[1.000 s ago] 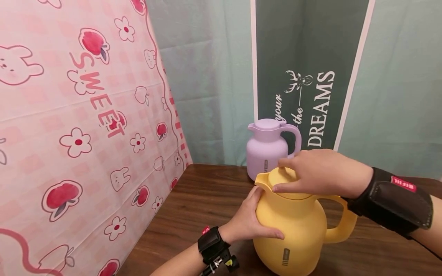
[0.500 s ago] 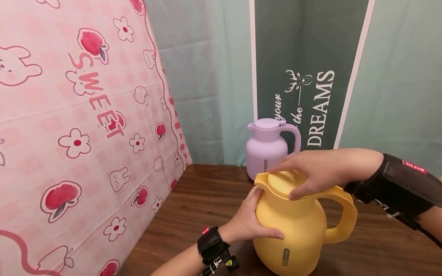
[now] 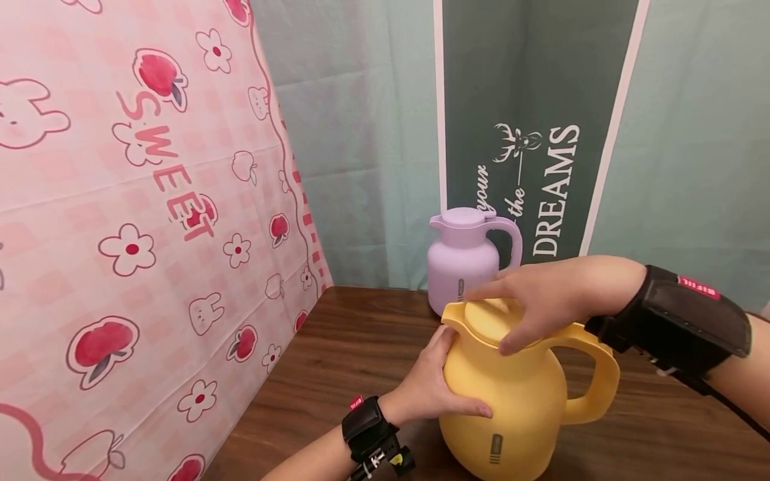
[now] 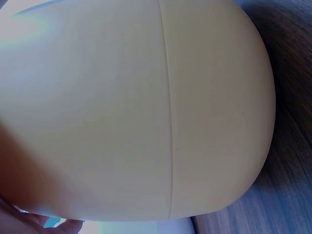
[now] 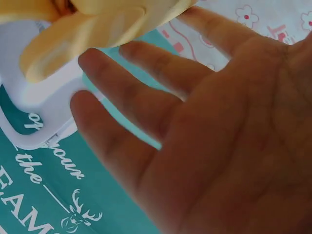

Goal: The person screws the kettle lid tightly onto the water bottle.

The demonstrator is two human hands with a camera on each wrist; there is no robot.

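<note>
A yellow thermos jug [image 3: 526,401] stands upright on the table, its spout to the left and its handle on the right. My left hand [image 3: 434,387] holds its body from the left, thumb across the front, fingers partly hidden behind. The jug's pale, seamed side [image 4: 122,112] fills most of the left wrist view. Over the top, my right hand [image 3: 556,290] grips the round lid [image 3: 486,322], thumb at the near edge and fingers across the far side. In the right wrist view the spread fingers [image 5: 146,100] reach toward the jug's yellow top [image 5: 97,36].
A lilac thermos jug [image 3: 462,267] stands behind the yellow one, near the back of the wooden table [image 3: 337,361]. A pink printed cloth [image 3: 156,267] hangs on the left. A green curtain [image 3: 361,167] hangs behind.
My right hand has turned on the lid: its thumb shifted from near the spout rightward along the front rim. Little moved in the last half second. The left hand keeps its hold.
</note>
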